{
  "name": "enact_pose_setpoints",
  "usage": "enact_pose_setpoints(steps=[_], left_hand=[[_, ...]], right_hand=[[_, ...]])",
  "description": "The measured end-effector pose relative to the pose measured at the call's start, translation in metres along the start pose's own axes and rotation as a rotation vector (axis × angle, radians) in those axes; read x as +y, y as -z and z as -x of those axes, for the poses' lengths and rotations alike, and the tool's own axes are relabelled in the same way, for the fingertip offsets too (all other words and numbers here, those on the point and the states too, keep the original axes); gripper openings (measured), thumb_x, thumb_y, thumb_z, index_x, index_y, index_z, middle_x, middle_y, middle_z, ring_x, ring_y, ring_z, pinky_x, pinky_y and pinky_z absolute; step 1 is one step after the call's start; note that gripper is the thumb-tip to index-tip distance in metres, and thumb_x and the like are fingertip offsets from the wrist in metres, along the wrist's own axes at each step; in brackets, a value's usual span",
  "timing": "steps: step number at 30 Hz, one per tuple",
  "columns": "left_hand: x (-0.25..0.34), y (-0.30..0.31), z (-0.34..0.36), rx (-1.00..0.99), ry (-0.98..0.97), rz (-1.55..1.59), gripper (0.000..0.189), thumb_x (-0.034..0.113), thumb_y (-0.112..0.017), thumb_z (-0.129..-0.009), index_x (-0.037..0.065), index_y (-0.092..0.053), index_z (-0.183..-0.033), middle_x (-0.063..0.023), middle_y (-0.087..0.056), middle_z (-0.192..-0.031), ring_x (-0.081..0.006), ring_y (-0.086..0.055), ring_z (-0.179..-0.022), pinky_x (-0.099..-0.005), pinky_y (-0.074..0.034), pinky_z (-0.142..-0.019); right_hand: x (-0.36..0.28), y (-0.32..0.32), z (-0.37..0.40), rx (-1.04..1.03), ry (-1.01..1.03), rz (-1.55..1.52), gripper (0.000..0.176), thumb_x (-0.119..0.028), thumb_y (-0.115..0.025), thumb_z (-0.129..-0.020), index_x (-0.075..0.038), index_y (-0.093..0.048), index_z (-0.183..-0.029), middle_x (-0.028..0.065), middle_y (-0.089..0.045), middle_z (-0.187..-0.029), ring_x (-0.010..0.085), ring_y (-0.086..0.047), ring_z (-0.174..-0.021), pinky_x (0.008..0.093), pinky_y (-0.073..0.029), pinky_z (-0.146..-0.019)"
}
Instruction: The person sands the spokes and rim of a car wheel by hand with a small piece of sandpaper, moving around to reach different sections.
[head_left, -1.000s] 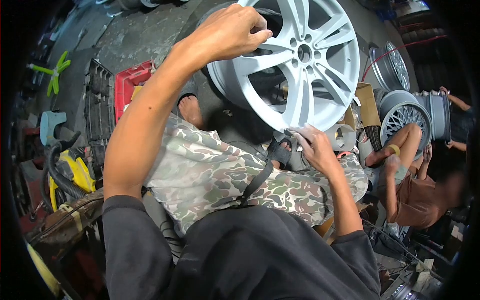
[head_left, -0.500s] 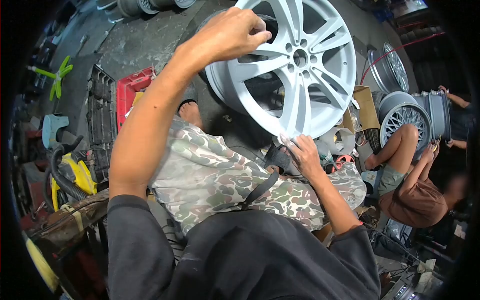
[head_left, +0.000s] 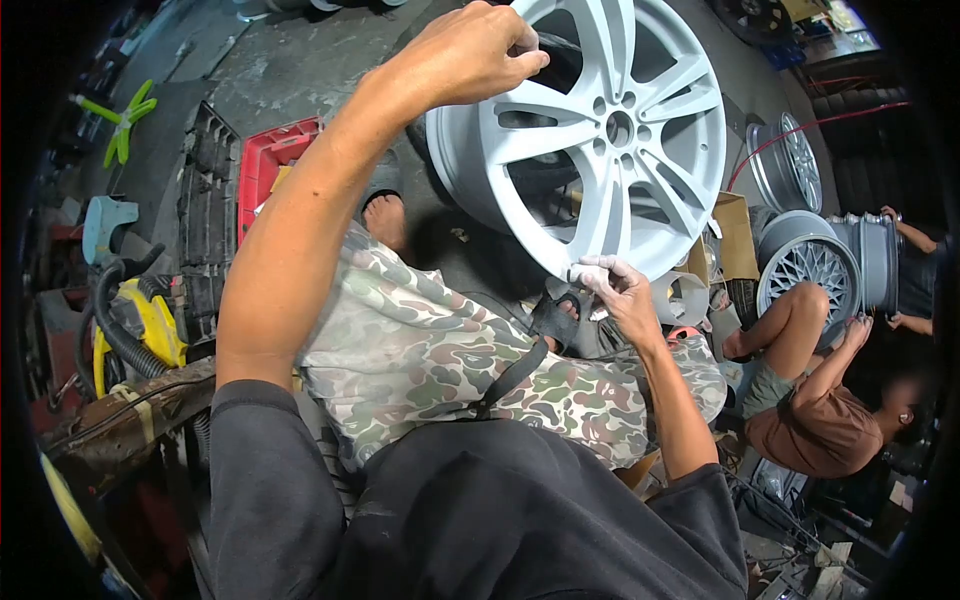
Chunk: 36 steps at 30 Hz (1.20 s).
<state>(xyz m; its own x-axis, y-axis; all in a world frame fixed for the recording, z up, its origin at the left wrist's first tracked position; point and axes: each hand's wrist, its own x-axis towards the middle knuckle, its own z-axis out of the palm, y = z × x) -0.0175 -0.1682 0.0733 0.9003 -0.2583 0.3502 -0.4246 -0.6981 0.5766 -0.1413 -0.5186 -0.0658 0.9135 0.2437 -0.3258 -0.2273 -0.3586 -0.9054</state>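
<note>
A large pale grey multi-spoke wheel (head_left: 590, 228) stands tilted in front of me. My left hand (head_left: 485, 52) is closed around its upper left edge, with the fingertips partly hidden. At the lower edge is my right hand (head_left: 622, 295), its fingers bent and pressed together, with whitish dust on them. A small dark piece shows at its fingertips against the rim, too small to name. Below the wheel lie my camouflage-patterned trousers (head_left: 450, 360).
At the right a person in a brown shirt (head_left: 810, 425) sits beside more wheels (head_left: 810, 275). A red crate (head_left: 262, 165), a black grille (head_left: 207, 205) and a yellow machine (head_left: 150, 325) are on the left. A cardboard box (head_left: 737, 235) stands right of the wheel.
The view has shifted, so the wheel appears slightly farther right. My right hand has turned, its fingers drawn more together at the lower rim. My left hand keeps its place on the wheel.
</note>
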Motion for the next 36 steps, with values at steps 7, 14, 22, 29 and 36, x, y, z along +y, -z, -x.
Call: enact_pose_setpoints(steps=[7, 14, 22, 29, 36], left_hand=[[-0.005, 0.0, 0.002, 0.007, 0.042, -0.009, 0.031, 0.025, -0.065, -0.091, -0.005, -0.07, -0.082, -0.0294, -0.066, -0.078, -0.0469, -0.068, -0.076, -0.0513, -0.052, -0.07], [0.005, -0.01, -0.005, -0.005, -0.026, 0.003, 0.031, 0.026, -0.065, -0.091, -0.004, -0.073, -0.087, -0.0291, -0.067, -0.079, -0.0462, -0.07, -0.079, -0.0497, -0.054, -0.072], [0.004, 0.004, -0.003, -0.018, 0.052, -0.053, 0.03, 0.024, -0.064, -0.091, -0.005, -0.072, -0.088, -0.0306, -0.067, -0.081, -0.0467, -0.07, -0.081, -0.0496, -0.054, -0.073], [-0.016, 0.01, -0.005, 0.066, 0.037, 0.031, 0.03, 0.023, -0.064, -0.09, -0.006, -0.07, -0.085, -0.0301, -0.063, -0.074, -0.0389, -0.07, -0.067, -0.0469, -0.051, -0.065], [-0.052, 0.018, -0.009, 0.024, 0.16, -0.073, 0.035, 0.03, -0.067, -0.094, -0.005, -0.072, -0.093, -0.021, -0.066, -0.074, -0.0185, -0.063, -0.059, -0.0391, -0.05, -0.061]], right_hand=[[-0.028, 0.002, -0.011, -0.151, 0.079, 0.396, 0.027, -0.016, -0.087, -0.085, 0.002, -0.066, -0.085, 0.0057, -0.063, -0.073, 0.009, -0.059, -0.059, 0.0282, -0.046, -0.05], [-0.05, -0.047, -0.04, -0.117, 0.374, 0.473, 0.038, -0.027, -0.088, -0.083, 0.002, -0.064, -0.08, 0.0108, -0.058, -0.073, 0.0217, -0.055, -0.061, 0.038, -0.045, -0.06], [-0.04, -0.02, -0.032, -0.156, 0.245, 0.497, 0.031, -0.021, -0.088, -0.082, 0.004, -0.071, -0.087, 0.009, -0.067, -0.077, 0.0129, -0.058, -0.067, 0.0336, -0.047, -0.062], [-0.033, -0.052, -0.025, 0.009, 0.256, 0.374, 0.035, -0.026, -0.088, -0.082, 0.002, -0.067, -0.08, 0.0099, -0.064, -0.073, 0.0128, -0.054, -0.065, 0.0343, -0.045, -0.059], [-0.081, -0.109, -0.08, 0.241, 0.556, 0.421, 0.04, -0.036, -0.086, -0.08, -0.001, -0.066, -0.077, 0.0148, -0.064, -0.074, 0.0349, -0.063, -0.072, 0.0423, -0.048, -0.069]])
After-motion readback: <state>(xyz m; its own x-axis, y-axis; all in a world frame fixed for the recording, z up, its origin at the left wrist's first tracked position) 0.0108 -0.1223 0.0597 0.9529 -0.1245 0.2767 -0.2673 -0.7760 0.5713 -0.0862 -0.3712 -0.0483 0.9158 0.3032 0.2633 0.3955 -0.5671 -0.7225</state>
